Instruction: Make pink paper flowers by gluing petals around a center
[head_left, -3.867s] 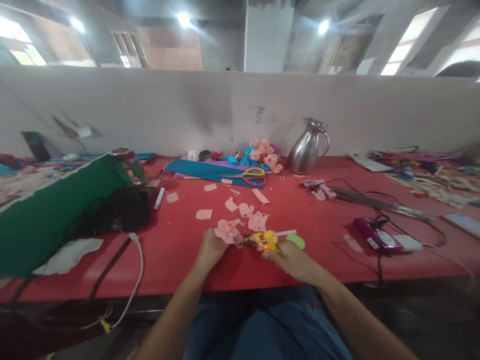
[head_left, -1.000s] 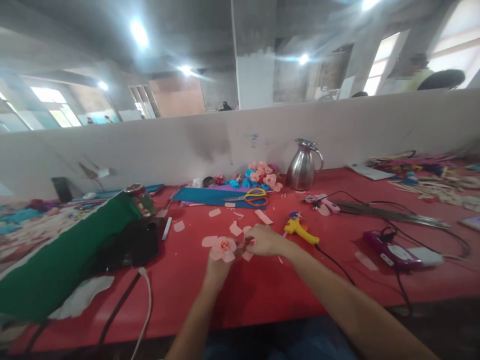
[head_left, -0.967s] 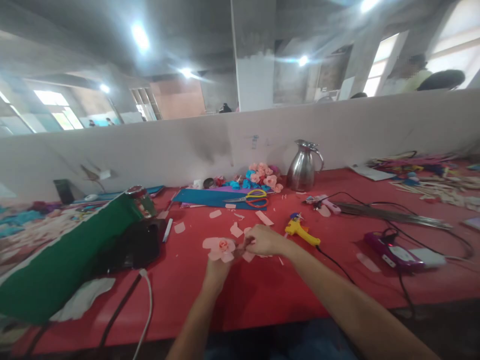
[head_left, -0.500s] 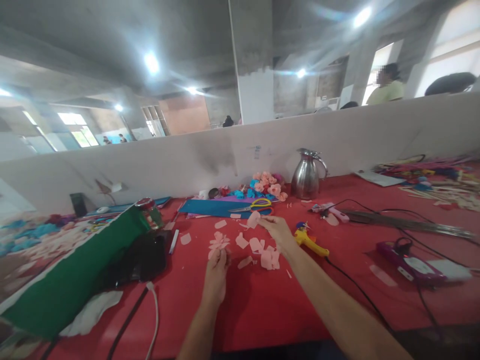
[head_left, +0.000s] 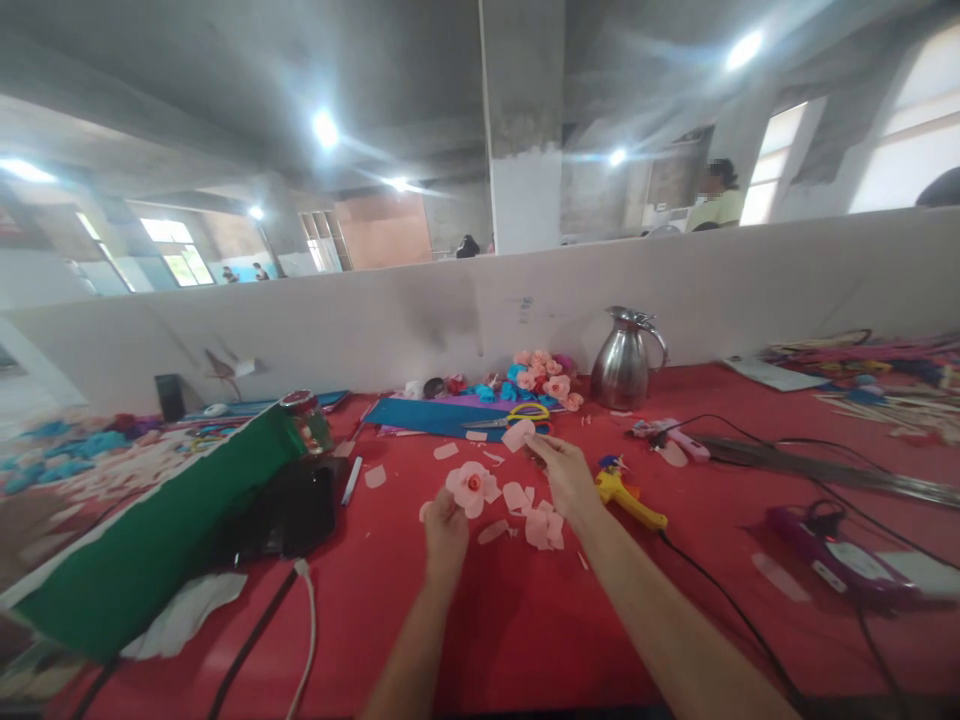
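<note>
A pink paper flower (head_left: 472, 486) with a darker red-orange centre is pinched in my left hand (head_left: 446, 530), its face turned up towards me. My right hand (head_left: 566, 475) grips a single pink paper petal (head_left: 518, 435) by its edge, above and to the right of the flower. Loose pink petals (head_left: 544, 525) lie on the red table between and below my hands. Just right of my right forearm rests a yellow glue gun (head_left: 630, 500) with a black cord. Scissors (head_left: 517, 417) with yellow and orange handles lie on blue paper beyond my hands.
A steel jug (head_left: 624, 360) stands near the white partition, beside finished paper flowers (head_left: 544, 375). At left are a green-sided box (head_left: 150, 540), a dark phone-like slab (head_left: 289, 510) and a glass jar (head_left: 306, 420). A purple power strip (head_left: 836, 560) with cords lies at right.
My left hand has turned the flower so that its centre faces me and moved it slightly right and up. My right hand still holds the petal. The whole view has shifted slightly.
</note>
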